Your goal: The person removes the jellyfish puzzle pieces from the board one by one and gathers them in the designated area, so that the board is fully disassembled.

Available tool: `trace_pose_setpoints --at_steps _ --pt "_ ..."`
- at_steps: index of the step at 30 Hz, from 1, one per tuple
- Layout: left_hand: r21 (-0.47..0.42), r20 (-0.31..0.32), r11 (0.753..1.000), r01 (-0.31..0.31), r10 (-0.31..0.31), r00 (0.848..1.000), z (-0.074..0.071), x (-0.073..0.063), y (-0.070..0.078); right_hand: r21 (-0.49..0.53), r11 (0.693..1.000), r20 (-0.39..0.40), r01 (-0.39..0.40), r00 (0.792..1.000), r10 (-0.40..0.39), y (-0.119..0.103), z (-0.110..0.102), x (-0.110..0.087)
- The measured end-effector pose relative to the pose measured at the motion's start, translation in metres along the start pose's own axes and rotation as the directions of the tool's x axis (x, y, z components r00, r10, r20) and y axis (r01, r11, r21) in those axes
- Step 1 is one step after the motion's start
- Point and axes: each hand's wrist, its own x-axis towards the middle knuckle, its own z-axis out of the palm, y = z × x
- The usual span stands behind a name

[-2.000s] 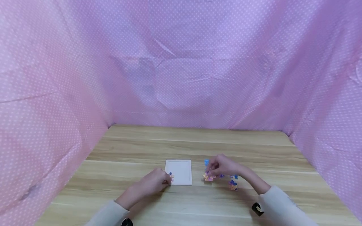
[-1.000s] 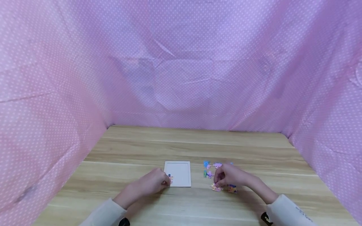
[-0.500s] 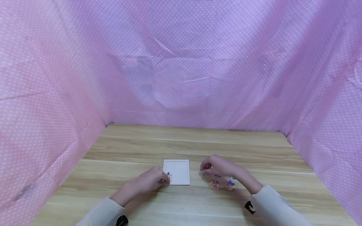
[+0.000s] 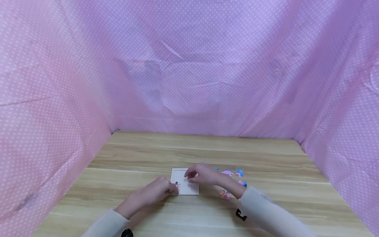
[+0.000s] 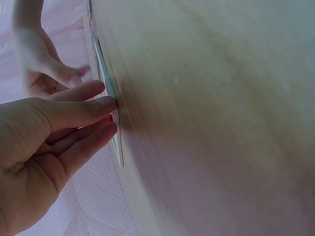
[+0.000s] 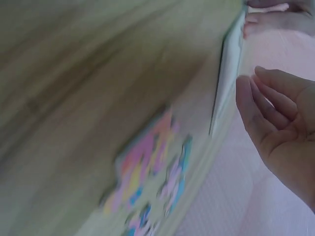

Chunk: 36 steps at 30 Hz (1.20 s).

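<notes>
A white square puzzle tray (image 4: 193, 190) lies on the table in front of the person, with a small coloured puzzle piece (image 4: 177, 185) in its near left corner. My left hand (image 4: 159, 190) rests at that corner; in the left wrist view, thumb and fingers pinch the tray's edge (image 5: 118, 142). Over the tray's right half, my right hand (image 4: 202, 174) hovers with bent fingers, thumb and fingertips near each other. In the right wrist view no piece shows clearly between those fingertips (image 6: 242, 83). The right forearm covers part of the loose pieces.
Several loose puzzle pieces lie right of the tray, among them a pink-yellow piece (image 4: 225, 195), a pink piece (image 4: 227, 172) and a blue-edged piece (image 4: 240, 172). The wooden table (image 4: 142, 148) is enclosed by pink dotted cloth (image 4: 189, 82).
My right hand has moved around among the loose pieces, then left from them to above the tray. My left hand has stayed at the tray's near left corner.
</notes>
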Motion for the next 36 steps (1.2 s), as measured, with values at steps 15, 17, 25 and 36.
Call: trace_pose_setpoints --at_steps 15,17,25,36 --pt "0.004 -0.038 0.995 -0.101 0.102 0.994 0.006 -0.003 0.0 -0.105 0.993 0.021 0.057 0.998 -0.055 -0.009 0.04 0.023" --pt "0.03 -0.045 0.995 -0.097 0.098 0.994 0.005 -0.003 0.0 -0.111 0.992 0.02 0.057 0.998 -0.056 -0.011 0.041 0.023" --pt "0.182 -0.043 0.977 -0.116 0.126 0.991 0.001 0.0 0.003 -0.105 0.994 0.008 0.035 0.999 -0.034 -0.02 0.036 0.026" --pt "0.156 -0.052 0.984 -0.089 0.099 0.994 -0.006 -0.008 0.003 -0.107 0.994 0.082 -0.004 0.997 0.013 -0.02 0.031 0.037"
